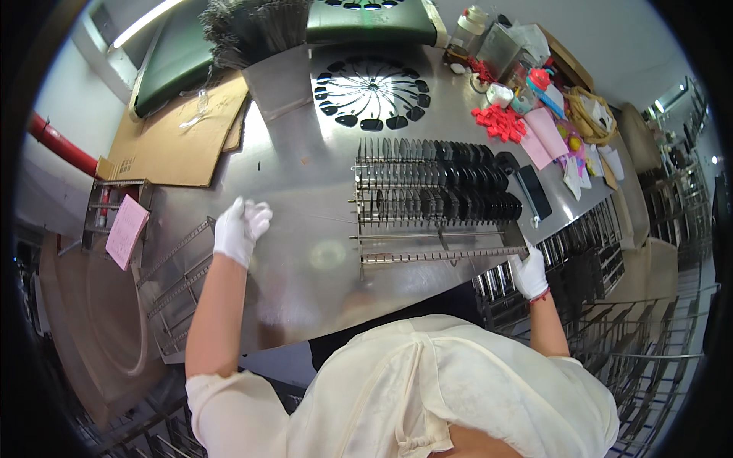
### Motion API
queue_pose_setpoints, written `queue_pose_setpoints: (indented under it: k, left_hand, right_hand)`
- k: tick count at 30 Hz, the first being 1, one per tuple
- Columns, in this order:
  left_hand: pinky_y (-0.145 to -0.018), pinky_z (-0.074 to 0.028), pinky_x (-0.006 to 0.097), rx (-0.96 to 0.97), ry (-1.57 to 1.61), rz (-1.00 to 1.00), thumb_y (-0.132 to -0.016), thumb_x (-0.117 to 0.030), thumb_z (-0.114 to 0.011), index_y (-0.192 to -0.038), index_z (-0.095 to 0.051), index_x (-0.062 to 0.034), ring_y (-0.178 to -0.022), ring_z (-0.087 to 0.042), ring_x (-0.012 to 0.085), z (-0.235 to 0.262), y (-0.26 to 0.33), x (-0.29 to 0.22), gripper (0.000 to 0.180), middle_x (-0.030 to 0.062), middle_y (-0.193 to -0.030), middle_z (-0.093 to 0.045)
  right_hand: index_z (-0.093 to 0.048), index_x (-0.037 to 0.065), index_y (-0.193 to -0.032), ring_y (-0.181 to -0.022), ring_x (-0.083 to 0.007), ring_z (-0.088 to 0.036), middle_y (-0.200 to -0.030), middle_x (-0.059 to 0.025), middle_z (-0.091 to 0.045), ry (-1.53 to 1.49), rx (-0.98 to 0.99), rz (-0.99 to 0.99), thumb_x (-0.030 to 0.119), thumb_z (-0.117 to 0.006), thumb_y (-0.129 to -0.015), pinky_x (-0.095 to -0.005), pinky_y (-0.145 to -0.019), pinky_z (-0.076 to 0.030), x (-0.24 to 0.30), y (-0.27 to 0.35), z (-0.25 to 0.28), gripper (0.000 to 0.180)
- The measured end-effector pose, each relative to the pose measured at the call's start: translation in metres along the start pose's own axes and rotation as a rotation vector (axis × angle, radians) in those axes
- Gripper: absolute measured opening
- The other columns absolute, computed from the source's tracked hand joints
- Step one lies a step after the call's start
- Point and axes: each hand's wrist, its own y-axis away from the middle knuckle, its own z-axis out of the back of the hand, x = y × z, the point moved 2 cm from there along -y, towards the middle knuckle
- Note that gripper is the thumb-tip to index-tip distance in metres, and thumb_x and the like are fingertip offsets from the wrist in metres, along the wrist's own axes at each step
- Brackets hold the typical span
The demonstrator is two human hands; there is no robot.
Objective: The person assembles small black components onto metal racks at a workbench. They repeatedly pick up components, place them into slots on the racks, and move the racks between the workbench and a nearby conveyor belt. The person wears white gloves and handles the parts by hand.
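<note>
Steel table (294, 263) — right grip (529, 275) against lens rack (443, 255)

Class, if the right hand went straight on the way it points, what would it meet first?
Likely the near right corner of the metal rack; the right hand may already touch it.

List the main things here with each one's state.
Rack, partly filled, nearest side bare.
Left hand, loosely curled, nothing visible in it.
Right hand, at the rack's near right corner, grip unclear.
Phone, flat, screen dark.
Cardboard, lying flat.
Clear jar, lid on.
Black pieces, fanned in a circle.
</note>
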Motion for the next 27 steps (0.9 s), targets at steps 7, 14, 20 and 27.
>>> queue_pose_setpoints:
  k: [7, 14, 20, 27]
  left_hand:
    - [-0.065, -0.064, 0.032, 0.118, -0.011, 0.023, -0.109, -0.026, -0.05, -0.104, -0.06, -0.0051, -0.083, -0.075, 0.0259, -0.007, -0.003, -0.006, 0.024, 0.0195, -0.104, -0.072]
    - [-0.067, -0.064, 0.036, 0.08, -0.018, 0.075, -0.11, -0.025, -0.044, -0.105, -0.058, -0.0006, -0.088, -0.075, 0.0306, -0.014, 0.004, -0.001, 0.029, 0.024, -0.109, -0.071]
    - [-0.074, -0.067, 0.037, 0.08, 0.133, 0.095, -0.11, -0.022, -0.044, -0.125, -0.054, 0.0026, -0.103, -0.074, 0.0326, -0.029, 0.027, 0.027, 0.03, 0.0238, -0.124, -0.068]
    - [-0.059, -0.057, 0.028, 0.168, -0.046, 0.118, -0.108, -0.032, -0.054, -0.1, -0.063, -0.0033, -0.076, -0.071, 0.0212, -0.073, 0.035, 0.038, 0.031, 0.0121, -0.093, -0.072]
  right_hand:
    - [-0.06, -0.003, -0.135, -0.104, -0.023, -0.071, -0.112, -0.0173, -0.075, -0.053, 0.118, -0.074, 0.011, -0.065, -0.095, -0.035, -0.094, -0.052, 0.023, -0.027, 0.018, 0.042]
    - [-0.062, -0.005, -0.132, -0.104, -0.0152, -0.067, -0.111, -0.0133, -0.074, -0.069, 0.145, -0.142, 0.007, -0.064, -0.096, -0.0312, -0.093, -0.051, 0.044, -0.034, 0.024, 0.038]
    - [-0.06, -0.006, -0.133, -0.105, -0.0146, -0.064, -0.118, -0.012, -0.072, -0.031, 0.146, -0.144, 0.001, -0.062, -0.095, -0.0314, -0.095, -0.05, 0.027, -0.035, 0.024, 0.039]
    - [-0.06, -0.002, -0.135, -0.09, -0.029, -0.072, -0.099, -0.0234, -0.072, 0.031, 0.125, -0.119, 0.006, -0.062, -0.09, -0.0363, -0.085, -0.054, 0.039, -0.039, 0.018, 0.045]
